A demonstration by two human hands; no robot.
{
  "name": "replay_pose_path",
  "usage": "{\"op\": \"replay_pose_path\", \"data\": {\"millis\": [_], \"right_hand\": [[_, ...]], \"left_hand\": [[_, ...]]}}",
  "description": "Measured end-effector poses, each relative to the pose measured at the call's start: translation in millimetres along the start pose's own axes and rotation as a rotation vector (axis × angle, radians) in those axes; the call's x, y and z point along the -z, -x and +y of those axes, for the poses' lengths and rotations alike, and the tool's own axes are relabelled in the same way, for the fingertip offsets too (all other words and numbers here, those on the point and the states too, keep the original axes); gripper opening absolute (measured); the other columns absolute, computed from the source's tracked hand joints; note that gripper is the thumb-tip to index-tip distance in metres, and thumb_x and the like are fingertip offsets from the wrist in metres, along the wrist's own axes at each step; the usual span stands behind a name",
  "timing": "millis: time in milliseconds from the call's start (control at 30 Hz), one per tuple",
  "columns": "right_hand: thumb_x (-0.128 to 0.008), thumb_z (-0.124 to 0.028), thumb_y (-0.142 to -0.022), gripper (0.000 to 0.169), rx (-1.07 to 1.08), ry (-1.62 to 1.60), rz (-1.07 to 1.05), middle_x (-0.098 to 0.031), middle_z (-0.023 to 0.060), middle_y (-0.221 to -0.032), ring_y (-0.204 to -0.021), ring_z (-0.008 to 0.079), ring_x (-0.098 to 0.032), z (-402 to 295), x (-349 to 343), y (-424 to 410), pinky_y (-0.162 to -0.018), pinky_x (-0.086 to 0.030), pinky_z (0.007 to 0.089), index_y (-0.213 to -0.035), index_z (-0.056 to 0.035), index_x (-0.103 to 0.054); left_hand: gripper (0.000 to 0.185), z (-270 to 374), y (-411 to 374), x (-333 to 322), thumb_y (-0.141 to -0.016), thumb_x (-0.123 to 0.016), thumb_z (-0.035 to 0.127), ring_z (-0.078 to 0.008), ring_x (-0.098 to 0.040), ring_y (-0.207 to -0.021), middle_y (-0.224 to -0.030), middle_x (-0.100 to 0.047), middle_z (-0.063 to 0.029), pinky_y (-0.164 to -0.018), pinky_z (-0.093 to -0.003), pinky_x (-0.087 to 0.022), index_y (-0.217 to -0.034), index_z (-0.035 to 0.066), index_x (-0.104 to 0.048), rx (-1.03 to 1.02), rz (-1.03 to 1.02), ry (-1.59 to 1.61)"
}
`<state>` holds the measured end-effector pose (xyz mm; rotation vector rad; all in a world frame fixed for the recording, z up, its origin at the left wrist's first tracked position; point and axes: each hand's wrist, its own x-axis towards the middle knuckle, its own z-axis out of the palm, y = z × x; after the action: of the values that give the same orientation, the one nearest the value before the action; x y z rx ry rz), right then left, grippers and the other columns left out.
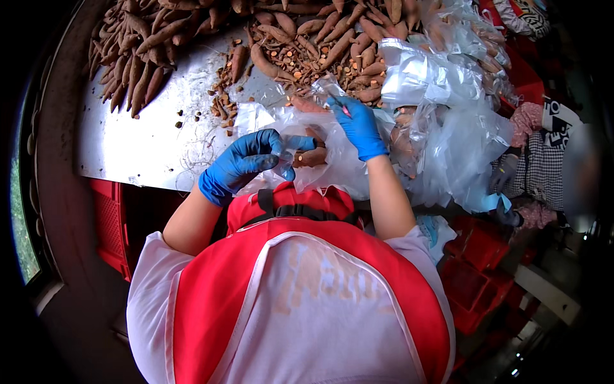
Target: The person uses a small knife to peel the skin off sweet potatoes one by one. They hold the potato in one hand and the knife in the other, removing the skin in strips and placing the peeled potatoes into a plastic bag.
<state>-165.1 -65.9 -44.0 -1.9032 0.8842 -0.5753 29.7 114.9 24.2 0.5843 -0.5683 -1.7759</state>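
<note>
In a blue glove, my left hand (pixel 252 158) pinches the edge of a clear plastic bag (pixel 343 175) between thumb and fingers, close to my apron. Sweet potatoes (pixel 312 157) lie in that bag, partly covered by its film. To the right, my gloved right hand (pixel 357 126) is closed around a small tool with a pink part (pixel 346 111); its kind is hard to tell. Beyond this hand, crumpled clear film (pixel 328 86) lies near a sweet potato (pixel 307 104). The fingertips of the right hand are partly hidden.
Sweet potatoes (pixel 331 38) and cut ends are heaped across the metal table (pixel 124 139). Filled bags (pixel 484 43) and empty plastic bags (pixel 460 139) pile up at the right. Red crates (pixel 108 216) stand below the table. A co-worker in gloves (pixel 506 170) is at the far right.
</note>
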Motion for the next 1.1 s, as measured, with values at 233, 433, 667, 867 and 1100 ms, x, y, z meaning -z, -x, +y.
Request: {"op": "replay_pose_path", "data": {"millis": [233, 433, 667, 867, 1100], "right_hand": [[-0.067, -0.03, -0.068, 0.029, -0.066, 0.741, -0.318, -0.061, 0.0148, -0.085, -0.077, 0.0348, -0.058, 23.1, -24.7, -22.5, -0.063, -0.046, 0.0388, -0.079, -0.0054, -0.056], [-0.065, -0.01, -0.075, 0.029, -0.212, -0.607, -0.064, -0.059, 0.004, -0.092, -0.08, 0.0132, -0.055, -7.9, 32.8, -19.9, -0.074, -0.045, 0.0264, -0.1, -0.0011, -0.054], [-0.068, -0.021, -0.073, 0.03, 0.067, 0.155, -0.594, -0.062, 0.009, -0.084, -0.076, 0.021, -0.061, -20.2, 0.6, 29.8, -0.069, -0.047, 0.0302, -0.098, -0.0075, -0.058], [-0.065, -0.039, -0.069, 0.031, -0.091, 0.965, -0.618, -0.059, 0.0118, -0.07, -0.065, 0.0299, -0.059, -39.2, 57.7, 69.5, -0.055, -0.045, 0.0398, -0.073, -0.0082, -0.059], [-0.066, -0.03, -0.071, 0.025, -0.105, 0.44, -0.643, -0.053, 0.0127, -0.062, -0.059, 0.0257, -0.056, -80.1, 109.7, 92.8, -0.054, -0.041, 0.0367, -0.067, -0.0064, -0.06]], "left_hand": [[0.018, -8.3, 13.7, 10.9, -0.082, -0.058, 0.013, -0.0235, -0.06, -0.085, -0.101, -0.058, -0.014, -0.08, -0.034, -0.046, -0.096, 0.004, -0.051, -0.09, 0.086, 0.058], [0.012, -12.9, 12.3, 12.4, -0.084, -0.055, 0.014, -0.0227, -0.058, -0.086, -0.131, -0.039, -0.0216, -0.082, -0.0321, -0.044, -0.093, 0.007, -0.051, -0.184, 0.082, 0.152], [0.016, -4.3, -0.8, 11.6, -0.083, -0.056, 0.016, -0.0211, -0.053, -0.096, -0.128, -0.043, -0.0227, -0.081, -0.0338, -0.043, -0.097, 0.008, -0.056, -0.284, 0.183, 0.239], [0.017, -8.0, 17.1, 28.7, -0.081, -0.056, 0.015, -0.021, -0.055, -0.077, -0.115, -0.053, -0.0218, -0.072, -0.0307, -0.044, -0.093, 0.004, -0.054, -0.243, 0.249, 0.152], [0.013, 20.1, 30.2, 21.2, -0.08, -0.057, 0.011, -0.0198, -0.058, -0.075, -0.097, -0.061, -0.0198, -0.068, -0.0289, -0.047, -0.086, 0.0, -0.057, -0.005, 0.072, -0.16]]}}
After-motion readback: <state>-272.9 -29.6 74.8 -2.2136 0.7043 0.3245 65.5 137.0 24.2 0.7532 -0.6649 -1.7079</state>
